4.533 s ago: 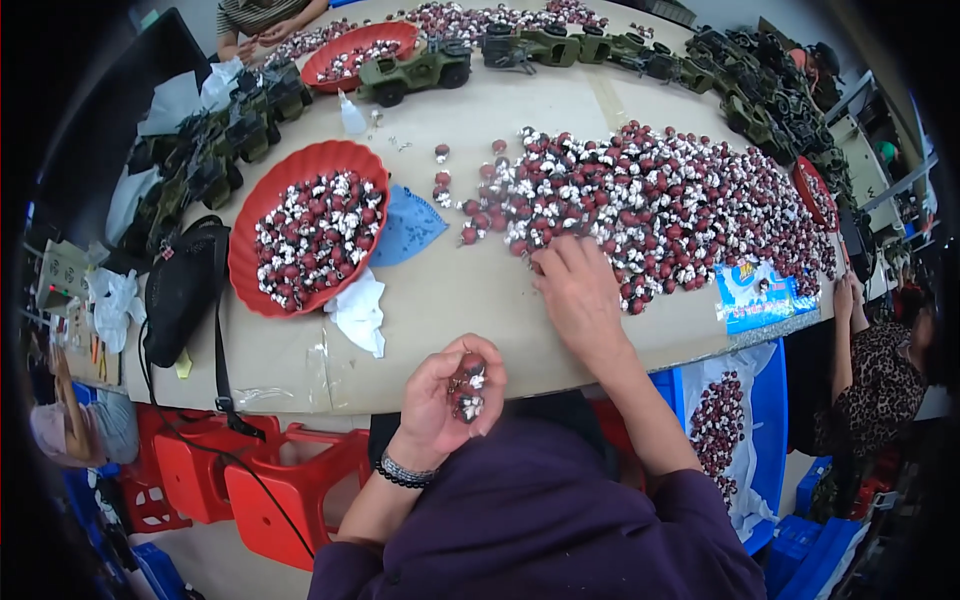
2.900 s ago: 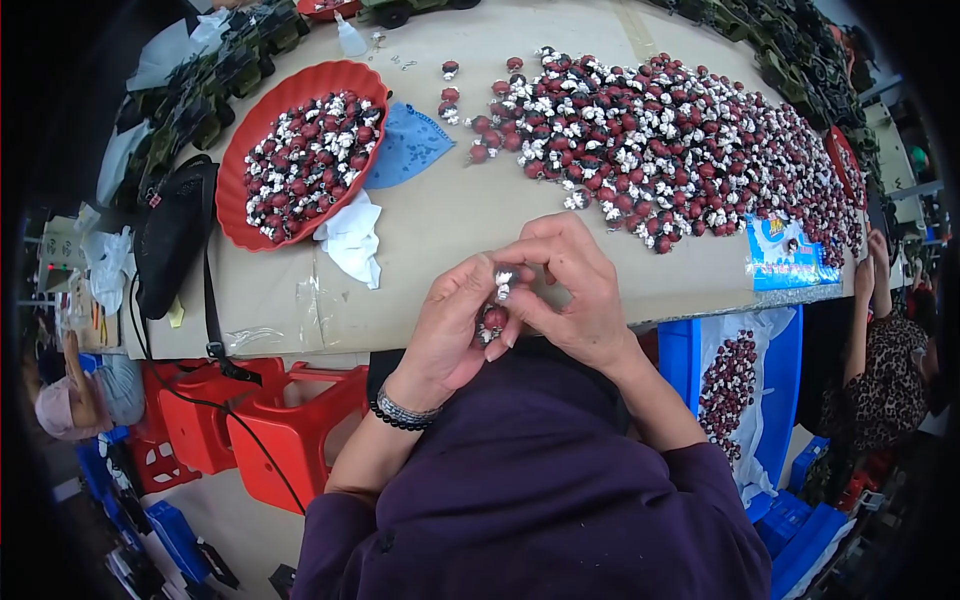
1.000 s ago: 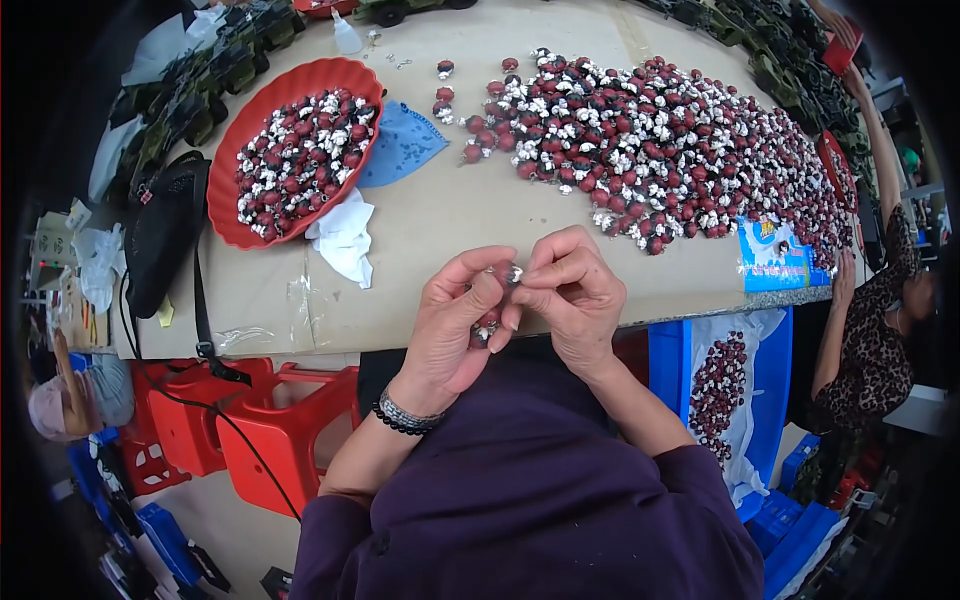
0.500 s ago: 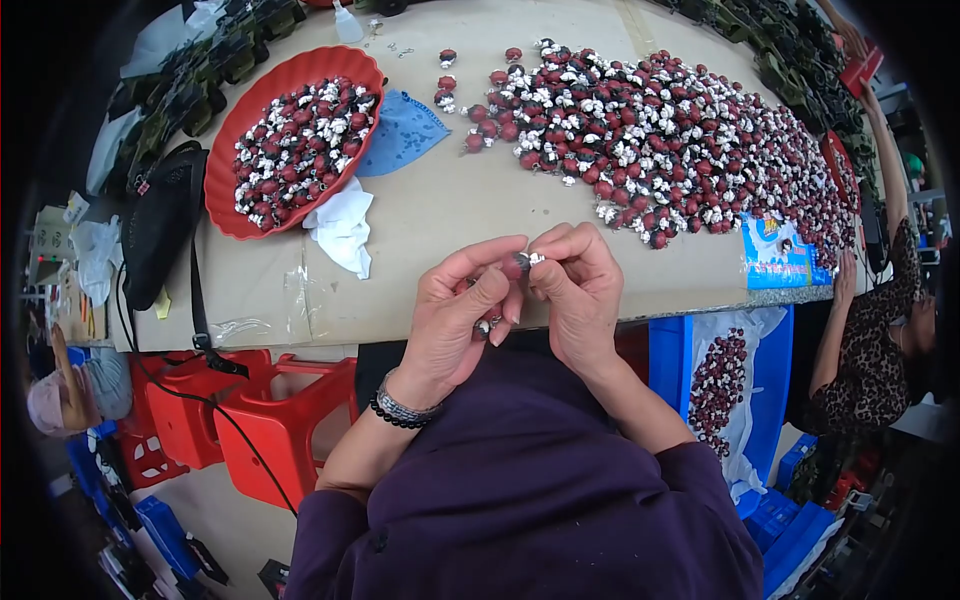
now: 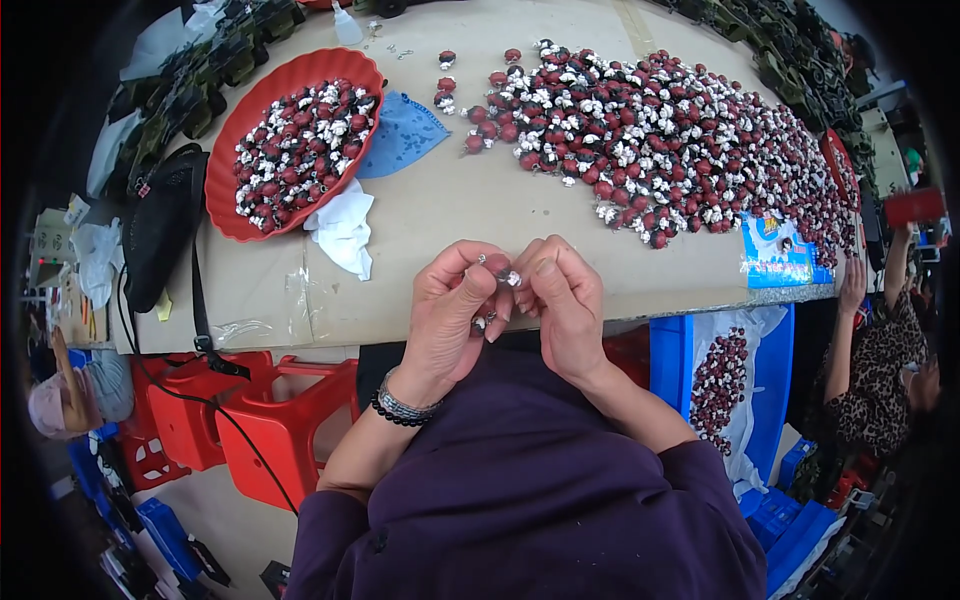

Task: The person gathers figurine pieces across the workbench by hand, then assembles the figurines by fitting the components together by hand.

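My left hand (image 5: 455, 310) pinches a small round figure piece (image 5: 496, 265), dark red with a white part, between thumb and fingers. A second small piece (image 5: 482, 322) shows lower down among its curled fingers. Fingers curled together, my right hand (image 5: 562, 300) is beside the white end of the pinched piece; what its fingertips hold, if anything, is hidden. Both hands are just above the table's near edge. Ahead to the right spreads a large pile of similar red, black and white pieces (image 5: 640, 135). At the left, a scalloped red bowl (image 5: 222, 200) is filled with more of them.
A blue cloth (image 5: 405, 135) and a white tissue (image 5: 342, 235) lie beside the bowl. A black bag (image 5: 160, 230) is at the left, red stools (image 5: 270, 440) below. A blue crate (image 5: 770, 400) stands at right, near a co-worker in a leopard-print top (image 5: 880, 370).
The piece in my left fingers has turned, its white part now lower. My right hand has moved slightly left and down, its fingers more curled. The co-worker's arm with a red object has come down.
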Available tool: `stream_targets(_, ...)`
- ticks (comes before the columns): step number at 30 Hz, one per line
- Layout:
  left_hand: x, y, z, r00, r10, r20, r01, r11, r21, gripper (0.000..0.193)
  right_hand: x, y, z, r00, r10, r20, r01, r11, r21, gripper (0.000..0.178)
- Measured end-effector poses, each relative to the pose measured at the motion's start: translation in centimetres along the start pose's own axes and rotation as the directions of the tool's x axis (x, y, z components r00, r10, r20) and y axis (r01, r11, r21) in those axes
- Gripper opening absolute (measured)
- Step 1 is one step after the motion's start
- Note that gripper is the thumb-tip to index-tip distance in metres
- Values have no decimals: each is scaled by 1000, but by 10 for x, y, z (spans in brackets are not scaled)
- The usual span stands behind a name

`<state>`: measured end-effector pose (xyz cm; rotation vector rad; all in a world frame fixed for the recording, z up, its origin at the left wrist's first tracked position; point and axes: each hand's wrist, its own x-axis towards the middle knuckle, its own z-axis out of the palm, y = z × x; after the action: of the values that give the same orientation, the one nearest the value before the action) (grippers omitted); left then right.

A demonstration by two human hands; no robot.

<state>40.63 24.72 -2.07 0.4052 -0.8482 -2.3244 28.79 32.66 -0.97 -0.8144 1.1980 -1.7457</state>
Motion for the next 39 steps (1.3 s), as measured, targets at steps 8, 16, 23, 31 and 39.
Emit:
stream_targets(8, 1, -1, 1, 999, -7, -49, 11, 997, 70, 51, 3, 5, -2, 993, 110, 43, -105, 990, -90, 23)
stream_targets(16, 2, 3, 4, 1000, -4, -23, 5, 1000, 24, 45, 1, -8, 2, 997, 33, 64, -39, 995, 91, 22)
stream_targets(23, 27, 76, -12, 931, 329, -157, -194, 812, 550, 11, 23, -18, -40, 952, -305, 23, 248, 727, -640, 8)
stream_targets(31, 55, 182, -53, 667, 735, 121, 116, -263, 958, 29, 40, -45, -85, 818, -575, 21, 178, 218, -960, 18)
stream_targets(39, 62, 136, -38, 673, 637, 377, -115, -413, 903, 26, 51, -38, -78, 901, -418, 115, 58, -146, -988, 55)
